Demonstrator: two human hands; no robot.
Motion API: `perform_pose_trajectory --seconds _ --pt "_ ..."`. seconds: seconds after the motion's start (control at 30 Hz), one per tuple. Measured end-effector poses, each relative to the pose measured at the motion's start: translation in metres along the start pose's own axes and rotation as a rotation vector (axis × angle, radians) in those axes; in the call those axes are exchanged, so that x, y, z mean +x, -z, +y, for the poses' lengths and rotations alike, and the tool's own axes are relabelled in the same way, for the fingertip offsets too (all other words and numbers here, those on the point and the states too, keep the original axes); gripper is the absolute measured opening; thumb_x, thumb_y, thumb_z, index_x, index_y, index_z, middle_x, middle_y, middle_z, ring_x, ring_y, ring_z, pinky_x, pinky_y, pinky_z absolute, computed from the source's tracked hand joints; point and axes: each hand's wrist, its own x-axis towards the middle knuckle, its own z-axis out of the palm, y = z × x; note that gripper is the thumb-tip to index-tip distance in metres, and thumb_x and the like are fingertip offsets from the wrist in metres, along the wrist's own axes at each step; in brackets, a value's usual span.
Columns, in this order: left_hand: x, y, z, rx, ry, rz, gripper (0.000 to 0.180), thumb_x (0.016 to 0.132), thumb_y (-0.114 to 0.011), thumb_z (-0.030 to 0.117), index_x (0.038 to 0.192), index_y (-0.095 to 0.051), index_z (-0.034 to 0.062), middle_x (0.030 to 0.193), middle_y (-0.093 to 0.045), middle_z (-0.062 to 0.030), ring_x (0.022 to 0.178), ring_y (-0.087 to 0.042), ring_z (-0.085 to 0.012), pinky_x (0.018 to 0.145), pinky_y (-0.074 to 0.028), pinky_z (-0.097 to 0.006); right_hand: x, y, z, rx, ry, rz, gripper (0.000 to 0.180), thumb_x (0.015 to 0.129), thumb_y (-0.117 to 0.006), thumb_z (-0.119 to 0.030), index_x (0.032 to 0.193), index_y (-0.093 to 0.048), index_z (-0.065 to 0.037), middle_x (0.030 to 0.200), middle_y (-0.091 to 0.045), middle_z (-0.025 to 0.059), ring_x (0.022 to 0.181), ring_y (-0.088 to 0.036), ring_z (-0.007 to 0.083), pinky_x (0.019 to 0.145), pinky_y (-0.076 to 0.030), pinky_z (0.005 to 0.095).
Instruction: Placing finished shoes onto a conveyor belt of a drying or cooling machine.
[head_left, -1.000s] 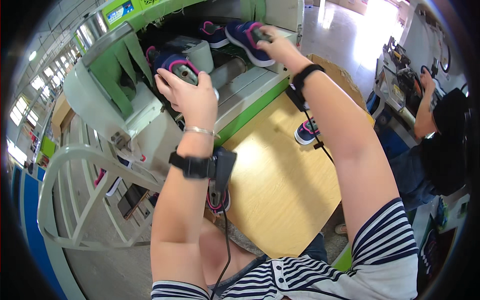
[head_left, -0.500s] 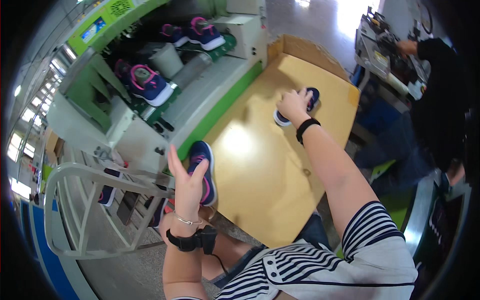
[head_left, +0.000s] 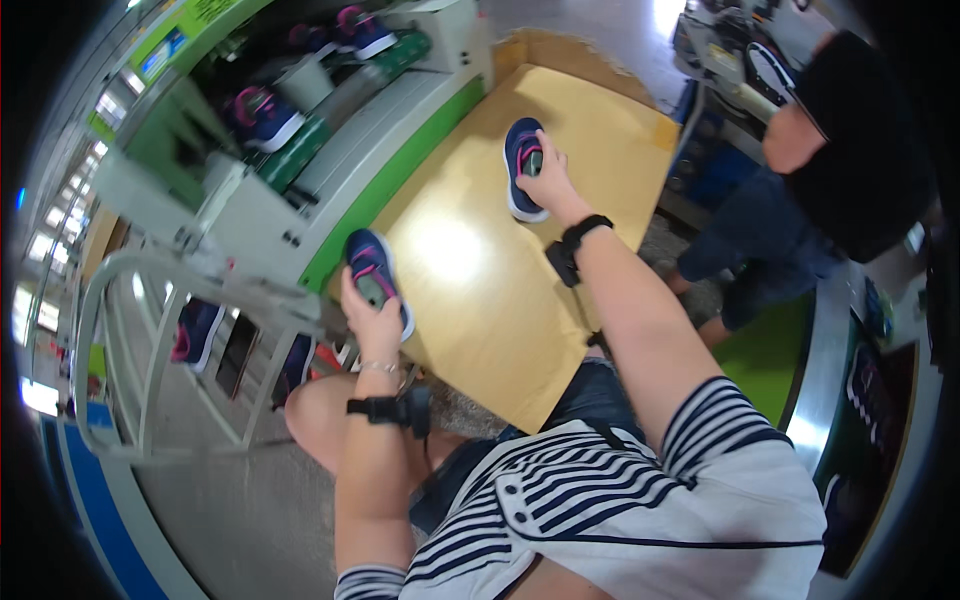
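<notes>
Two navy sneakers with pink trim and white soles are on a tan board-topped table. The left sneaker (head_left: 368, 256) is by the table's left edge, against the green-edged machine. My left hand (head_left: 370, 318) grips it at the heel end, thumb by the opening. Farther off and to the right, the other sneaker (head_left: 521, 146) points away from me. My right hand (head_left: 556, 186) is closed round its collar, with the thumb at the heel side. Something grey-green fills both openings. The fingers' undersides are hidden.
The tan table (head_left: 480, 340) has a torn cardboard rim at its far end. A machine (head_left: 370, 165) on the left carries similar sneakers (head_left: 265, 118) on a green belt. A pale metal rail (head_left: 150, 300) stands lower left, near more shoes (head_left: 198, 335). A co-worker (head_left: 850, 150) is at the right.
My right hand has brought its sneaker leftward and turned it toe-away. My left hand, earlier spread beside the other sneaker, is now closed on its heel. The head view has shifted.
</notes>
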Motion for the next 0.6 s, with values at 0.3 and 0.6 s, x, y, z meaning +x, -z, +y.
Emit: perform_pose_trajectory --seconds 0.3,0.6 --pt "-0.011 -0.007 0.000 -0.094 0.056 0.017 0.093 0.079 -0.067 0.005 0.157 -0.015 0.0039 0.156 -0.020 -0.0293 0.145 -0.023 -0.0471 0.121 -0.020 -0.046 -0.158 -0.101 -0.066 0.257 0.322 -0.361 0.096 0.082 -0.070 -0.020 0.160 -0.014 -0.008 0.156 -0.022 0.0338 0.148 -0.022 0.0467 0.121 -0.023 0.0438" --pt "-0.054 -0.036 0.062 -0.124 -0.264 0.024 0.091 0.089 -0.062 0.011 0.157 -0.004 -0.0057 0.163 0.003 -0.0297 0.152 -0.001 -0.0460 0.122 -0.009 -0.050 -0.140 -0.044 -0.071 0.456 0.274 -0.304 0.040 0.097 -0.054 -0.012 0.134 -0.052 0.001 0.138 -0.051 0.0239 0.134 -0.046 0.0382 0.114 -0.035 0.0411"
